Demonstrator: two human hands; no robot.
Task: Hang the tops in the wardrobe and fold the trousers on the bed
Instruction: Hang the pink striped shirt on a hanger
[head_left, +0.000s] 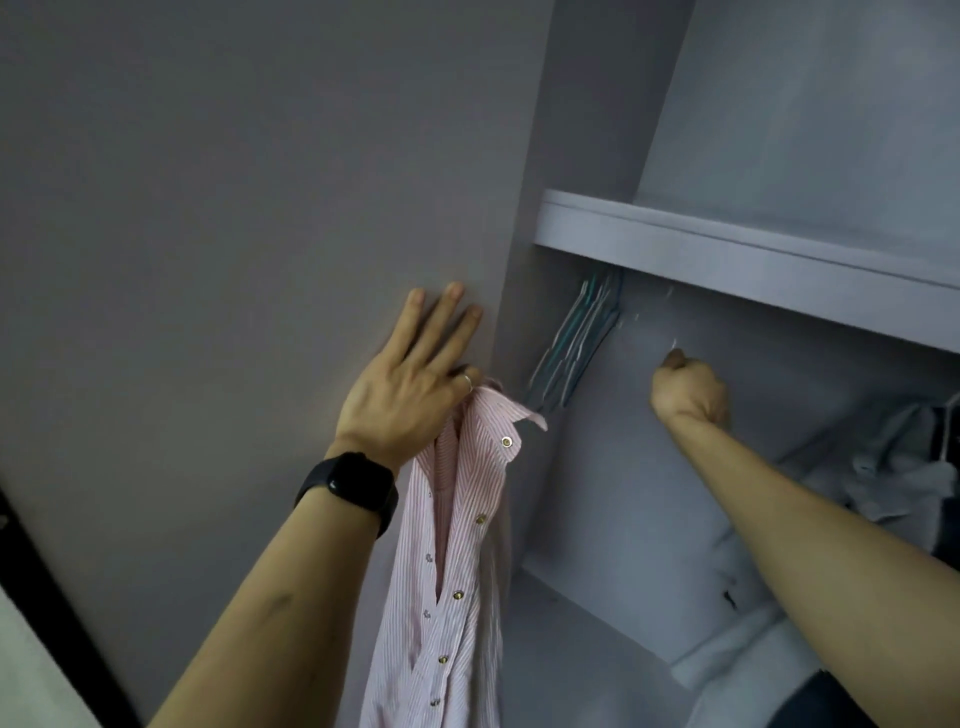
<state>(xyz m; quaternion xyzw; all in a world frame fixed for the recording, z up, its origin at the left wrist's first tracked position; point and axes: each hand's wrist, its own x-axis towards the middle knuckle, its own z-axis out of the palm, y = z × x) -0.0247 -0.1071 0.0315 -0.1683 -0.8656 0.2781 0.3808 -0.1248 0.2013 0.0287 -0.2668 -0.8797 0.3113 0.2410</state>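
- The left hand (402, 395) lies on the wardrobe's side panel (208, 208), three fingers straight and flat against it.
- The pink striped shirt (457, 545) hangs by its collar from under this hand, apparently pinched by digits hidden from view, and falls along the wrist.
- The right hand (688, 389) is well apart from the shirt, inside the wardrobe under the shelf (727, 244).
- It is curled into a fist; I cannot tell whether it grips anything.

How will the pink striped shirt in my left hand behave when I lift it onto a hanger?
Probably floppy: the pink striped shirt hangs limp in folds from the left hand. Likely light, since the hand holds it by the collar without a full grip. Thin-looking fabric may slip.
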